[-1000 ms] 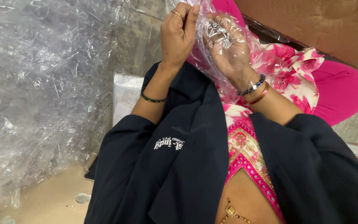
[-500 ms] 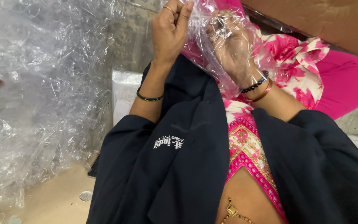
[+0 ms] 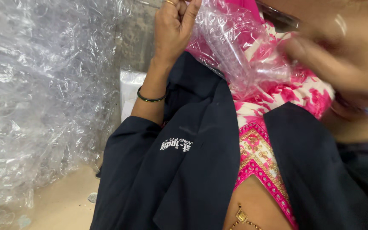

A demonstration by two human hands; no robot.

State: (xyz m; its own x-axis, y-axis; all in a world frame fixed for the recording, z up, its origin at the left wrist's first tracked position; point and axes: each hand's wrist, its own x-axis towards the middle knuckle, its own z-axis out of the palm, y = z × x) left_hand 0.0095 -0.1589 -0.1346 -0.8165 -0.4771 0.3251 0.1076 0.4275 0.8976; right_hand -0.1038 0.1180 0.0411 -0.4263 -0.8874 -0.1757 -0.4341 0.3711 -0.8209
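My left hand (image 3: pixel 173 25) is raised at the top centre, fingers pinched on the edge of a clear plastic bag (image 3: pixel 239 51). The bag hangs crumpled over my lap, above pink flowered cloth (image 3: pixel 294 96). My right hand (image 3: pixel 341 59) is close to the camera at the upper right, blurred, with its fingers spread and nothing visibly in it; it has come out of the bag. A dark bangle circles my left wrist. I wear a dark navy jacket (image 3: pixel 184 170) with white lettering.
A big heap of crinkled clear plastic bags (image 3: pixel 39 98) fills the left side. A white packet (image 3: pixel 128 91) lies behind my left forearm. Beige floor (image 3: pixel 60 208) shows at the lower left, with a small round bit on it.
My right hand was inside the clear bag; now it is out of it and nearer the camera. My left hand has kept its pinch on the bag's edge.
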